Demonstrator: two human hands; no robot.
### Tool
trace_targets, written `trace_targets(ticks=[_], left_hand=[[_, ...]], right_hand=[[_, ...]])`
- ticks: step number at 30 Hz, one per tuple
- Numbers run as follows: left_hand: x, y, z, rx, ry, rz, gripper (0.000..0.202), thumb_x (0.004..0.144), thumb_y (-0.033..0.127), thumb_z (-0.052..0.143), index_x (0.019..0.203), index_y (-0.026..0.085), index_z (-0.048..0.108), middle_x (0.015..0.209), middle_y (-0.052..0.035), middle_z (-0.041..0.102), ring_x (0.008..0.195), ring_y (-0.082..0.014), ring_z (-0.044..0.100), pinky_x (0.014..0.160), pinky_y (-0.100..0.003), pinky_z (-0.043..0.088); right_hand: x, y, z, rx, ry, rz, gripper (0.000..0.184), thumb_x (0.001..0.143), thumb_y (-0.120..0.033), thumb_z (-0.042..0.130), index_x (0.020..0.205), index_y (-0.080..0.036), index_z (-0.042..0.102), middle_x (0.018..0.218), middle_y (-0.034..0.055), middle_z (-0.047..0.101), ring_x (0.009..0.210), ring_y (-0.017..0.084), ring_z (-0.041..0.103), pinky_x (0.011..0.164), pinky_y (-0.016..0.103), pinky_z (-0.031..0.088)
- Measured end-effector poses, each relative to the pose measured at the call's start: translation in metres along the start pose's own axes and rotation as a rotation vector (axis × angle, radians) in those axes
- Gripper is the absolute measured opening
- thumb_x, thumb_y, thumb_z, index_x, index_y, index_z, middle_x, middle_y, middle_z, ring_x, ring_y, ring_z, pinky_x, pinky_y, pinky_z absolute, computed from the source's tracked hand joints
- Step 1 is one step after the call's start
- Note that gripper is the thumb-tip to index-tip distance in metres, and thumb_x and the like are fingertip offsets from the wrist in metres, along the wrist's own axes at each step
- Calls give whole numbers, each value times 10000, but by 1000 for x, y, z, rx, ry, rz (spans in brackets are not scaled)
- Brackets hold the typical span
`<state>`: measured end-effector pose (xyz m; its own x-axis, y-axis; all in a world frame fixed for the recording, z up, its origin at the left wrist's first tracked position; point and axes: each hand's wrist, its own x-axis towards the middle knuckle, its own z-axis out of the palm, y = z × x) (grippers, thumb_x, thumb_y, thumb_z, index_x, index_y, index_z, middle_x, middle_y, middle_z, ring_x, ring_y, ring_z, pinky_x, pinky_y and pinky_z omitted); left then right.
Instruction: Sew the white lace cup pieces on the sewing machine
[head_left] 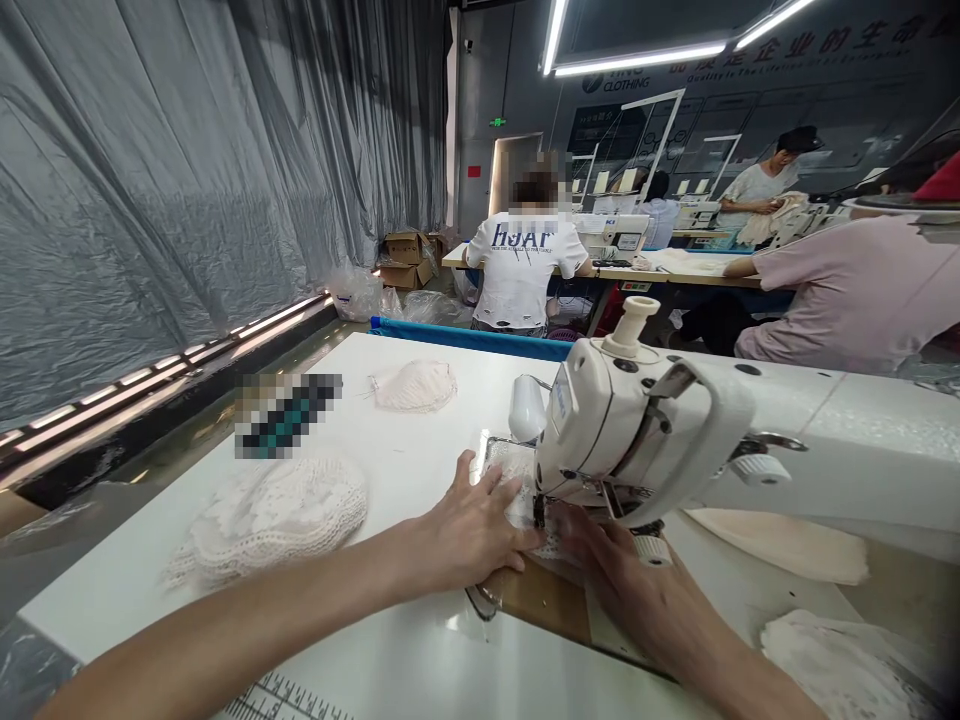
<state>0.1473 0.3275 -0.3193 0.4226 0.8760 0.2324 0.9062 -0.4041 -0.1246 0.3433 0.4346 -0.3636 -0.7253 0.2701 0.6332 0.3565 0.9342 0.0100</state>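
My left hand point(472, 525) lies flat with fingers spread on a piece of white lace fabric point(517, 475) at the needle of a white sewing machine point(652, 435). My right hand point(615, 570) rests just right of the needle under the machine head, its fingers pressed down on the same fabric and partly hidden by the machine. A heap of white lace pieces point(277, 520) sits to the left of my left arm on the white table point(390, 660). A single lace piece point(416, 385) lies farther back.
More pale fabric pieces point(795, 545) lie right of the machine. A ruler strip point(285, 700) runs along the table's near edge. Grey plastic sheeting point(187, 150) covers the left wall. Other people sit at sewing tables point(675, 270) behind; cardboard boxes point(409, 260) stand on the floor.
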Motion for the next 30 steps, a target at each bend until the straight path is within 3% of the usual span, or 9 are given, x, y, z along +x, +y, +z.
trace_targets(ticks=[2,5,8,11,15,19,25,30], left_hand=[[-3,4,8,45,122,34,212,914,266,494,1099,235,594,1162,-134,515,1093,-266,466,915,-573,299],[-4,10,16,82,279,84,177,912,134,450,990,144,609,957,-88,591,922,-171,523,922,-446,331],[-4,15,18,99,373,119,169,863,46,465,834,103,621,734,-23,571,721,-116,511,842,-343,381],[-4,18,18,136,448,134,185,821,13,480,723,101,610,637,-2,522,625,-107,468,772,-315,402],[-6,21,18,188,476,154,199,790,11,488,650,107,590,620,-14,503,603,-120,450,709,-314,415],[-8,25,19,191,468,145,217,780,12,466,632,119,582,625,-23,502,599,-128,448,720,-331,433],[-6,28,20,184,479,112,204,794,20,448,676,115,584,692,-40,549,631,-135,495,764,-355,446],[-6,27,20,192,494,118,211,809,10,435,699,118,579,699,-36,560,655,-136,519,759,-348,447]], right_hand=[[-4,-11,-13,8,-42,-106,303,951,-257,367,1170,-178,562,1039,115,676,908,227,635,762,383,503],[-11,-22,-22,26,-94,-232,318,918,-299,461,1169,-128,558,1112,131,655,960,234,623,764,365,483],[-17,-24,-20,51,-118,-219,263,888,-300,530,1103,-165,598,1101,98,662,926,217,625,774,347,451],[-19,-24,-17,87,-80,-195,195,909,-291,500,1019,-194,628,1026,56,687,847,184,633,772,333,426],[-17,-25,-17,104,-4,-190,215,937,-287,446,949,-195,640,960,31,708,745,154,635,754,326,405],[-19,-26,-16,140,-44,-151,199,941,-268,443,970,-207,630,995,19,698,777,144,629,754,314,389],[-19,-33,-18,160,-24,-54,299,975,-280,350,898,-219,632,991,19,685,752,153,601,761,329,365],[-14,-37,-22,141,13,-72,320,980,-281,333,908,-211,637,1002,32,687,749,156,591,739,319,360]])
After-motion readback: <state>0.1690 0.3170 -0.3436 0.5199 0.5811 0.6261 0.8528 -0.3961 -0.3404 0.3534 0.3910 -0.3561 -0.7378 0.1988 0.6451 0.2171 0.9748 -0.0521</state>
